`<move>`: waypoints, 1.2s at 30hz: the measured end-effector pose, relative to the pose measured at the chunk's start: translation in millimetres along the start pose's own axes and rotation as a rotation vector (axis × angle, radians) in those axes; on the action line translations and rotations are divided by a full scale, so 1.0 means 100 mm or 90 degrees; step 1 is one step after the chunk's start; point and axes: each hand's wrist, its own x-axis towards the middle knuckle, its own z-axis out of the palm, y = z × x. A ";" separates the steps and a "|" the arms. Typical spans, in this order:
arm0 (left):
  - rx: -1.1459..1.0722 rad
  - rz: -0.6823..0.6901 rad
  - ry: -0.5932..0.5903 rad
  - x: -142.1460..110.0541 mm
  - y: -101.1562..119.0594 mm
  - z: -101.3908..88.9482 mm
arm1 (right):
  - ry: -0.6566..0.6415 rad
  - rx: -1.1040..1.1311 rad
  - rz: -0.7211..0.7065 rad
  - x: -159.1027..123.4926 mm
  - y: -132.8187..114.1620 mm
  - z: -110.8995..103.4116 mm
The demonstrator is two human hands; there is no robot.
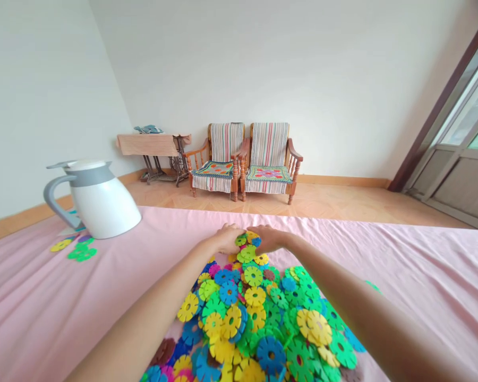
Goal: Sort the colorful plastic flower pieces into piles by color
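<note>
A heap of colourful slotted plastic flower discs spreads over the pink cloth between my forearms. At its narrow far end my left hand curves around from the left, beside several yellow and green discs. From the other side my right hand curves in, touching the discs there. The fingertips of both hands come close together behind this end of the heap. Both hands look cupped around the discs rather than gripping one, with some fingers partly hidden. Yellow, blue, green, pink and brown discs overlap nearer to me.
A white and grey thermos jug stands on the pink cloth at the left. Loose green discs lie beside it. Beyond the cloth's far edge are two wooden armchairs and a covered sewing-machine table against the wall.
</note>
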 end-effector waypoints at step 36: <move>0.094 0.637 0.001 -1.84 2.13 0.80 | 0.058 -0.092 0.253 -3.38 0.86 0.16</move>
